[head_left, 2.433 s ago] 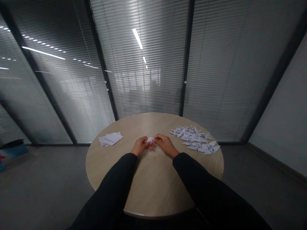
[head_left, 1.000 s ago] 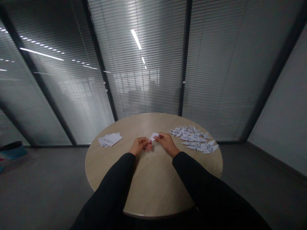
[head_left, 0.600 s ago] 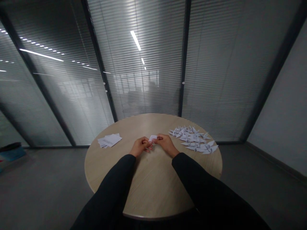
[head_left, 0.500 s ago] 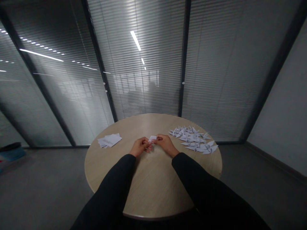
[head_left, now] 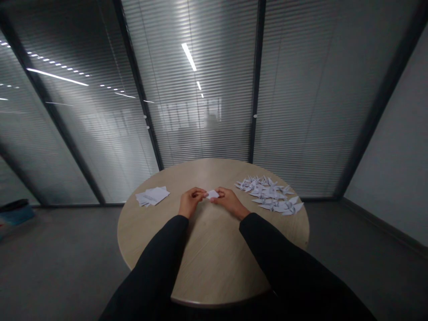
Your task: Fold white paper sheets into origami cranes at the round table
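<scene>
Between my hands is a small folded piece of white paper (head_left: 212, 194), held just over the middle of the table. My left hand (head_left: 191, 200) pinches its left corner with thumb and fingertips. On the other side, my right hand (head_left: 229, 201) grips the right edge between thumb and fingers. The exact folds are too small to make out. To the right lies a spread of folded white paper cranes (head_left: 272, 196), several rows deep. Off to the left rests a loose stack of flat paper sheets (head_left: 152, 196), some with printed lines.
The round wooden table (head_left: 207, 267) stands in front of me, its far edge close to a glass wall with blinds (head_left: 207, 133). A blue bin (head_left: 17, 212) with a dark rim sits on the floor at far left. A plain wall (head_left: 394, 147) rises on the right.
My left hand has shifted slightly up and left, its fingers now pinching the paper's left corner rather than curled beneath it. The folded paper lies flatter; my right hand stays nearly in place.
</scene>
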Demonstrator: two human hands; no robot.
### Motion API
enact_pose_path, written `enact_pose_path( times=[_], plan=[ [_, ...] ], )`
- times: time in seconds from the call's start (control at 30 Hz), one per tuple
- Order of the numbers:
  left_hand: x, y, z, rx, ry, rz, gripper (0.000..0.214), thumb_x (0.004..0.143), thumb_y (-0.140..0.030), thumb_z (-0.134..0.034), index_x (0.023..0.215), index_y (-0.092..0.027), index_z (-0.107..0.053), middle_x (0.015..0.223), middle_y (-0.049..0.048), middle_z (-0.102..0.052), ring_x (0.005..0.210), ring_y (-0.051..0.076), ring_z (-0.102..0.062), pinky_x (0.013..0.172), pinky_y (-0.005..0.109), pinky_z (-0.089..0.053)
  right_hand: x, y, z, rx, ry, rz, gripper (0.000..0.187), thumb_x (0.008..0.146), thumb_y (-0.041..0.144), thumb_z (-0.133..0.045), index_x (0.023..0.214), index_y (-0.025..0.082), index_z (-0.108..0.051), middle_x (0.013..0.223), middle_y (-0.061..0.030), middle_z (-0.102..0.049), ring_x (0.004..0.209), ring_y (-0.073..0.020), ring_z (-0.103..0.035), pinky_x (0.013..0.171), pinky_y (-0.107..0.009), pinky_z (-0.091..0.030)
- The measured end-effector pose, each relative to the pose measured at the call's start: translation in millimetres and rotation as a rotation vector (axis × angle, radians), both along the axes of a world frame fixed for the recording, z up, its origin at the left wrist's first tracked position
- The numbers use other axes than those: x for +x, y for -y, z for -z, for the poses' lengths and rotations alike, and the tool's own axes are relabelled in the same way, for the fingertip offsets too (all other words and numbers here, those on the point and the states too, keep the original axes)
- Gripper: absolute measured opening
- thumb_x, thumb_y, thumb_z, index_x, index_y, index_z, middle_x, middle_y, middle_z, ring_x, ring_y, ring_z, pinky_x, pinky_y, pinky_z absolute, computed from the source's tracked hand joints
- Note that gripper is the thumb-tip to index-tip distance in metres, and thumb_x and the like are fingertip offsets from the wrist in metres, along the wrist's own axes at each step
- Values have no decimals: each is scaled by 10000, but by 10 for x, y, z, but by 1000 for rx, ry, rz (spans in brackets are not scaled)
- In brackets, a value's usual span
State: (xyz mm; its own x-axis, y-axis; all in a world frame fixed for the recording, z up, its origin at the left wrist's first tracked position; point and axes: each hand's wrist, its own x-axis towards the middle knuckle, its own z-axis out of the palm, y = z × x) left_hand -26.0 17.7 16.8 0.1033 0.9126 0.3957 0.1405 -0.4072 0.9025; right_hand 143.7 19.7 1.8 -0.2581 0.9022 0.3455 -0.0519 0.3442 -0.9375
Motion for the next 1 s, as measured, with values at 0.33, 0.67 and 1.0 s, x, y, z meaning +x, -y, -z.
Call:
enact_pose_path(
  times=[0.33, 0.67, 1.0],
  plan=[
    [16, 56, -39, -35, 56, 168, 416, 584, -284, -732, 964, -129, -669, 728, 39, -676, 651, 136, -614, 610, 246, -499, 13, 52, -31, -125, -83, -13, 339, 507, 327, -770, 728, 144, -590, 747, -32, -678, 679, -160, -629, 674, -280, -463],
    [-1, 74, -66, -35, 5, 170, 312, 590, -288, -733, 856, -127, -709, 657, 42, -689, 611, 150, -617, 635, 263, -488, 12, 164, -120, -151, -49, -79, 338, 616, 437, -696, 759, 134, -655, 761, -60, -691, 747, -195, -644, 717, -308, -476],
    [-13, 61, -70, -48, 14, 131, 297, 583, -321, -743, 809, -129, -715, 657, 41, -693, 583, 136, -600, 598, 250, -481, 44, 131, -107, -118, 23, -18, 356, 600, 464, -705, 727, 135, -659, 685, -47, -690, 692, -200, -637, 646, -282, -456]
  ],
)
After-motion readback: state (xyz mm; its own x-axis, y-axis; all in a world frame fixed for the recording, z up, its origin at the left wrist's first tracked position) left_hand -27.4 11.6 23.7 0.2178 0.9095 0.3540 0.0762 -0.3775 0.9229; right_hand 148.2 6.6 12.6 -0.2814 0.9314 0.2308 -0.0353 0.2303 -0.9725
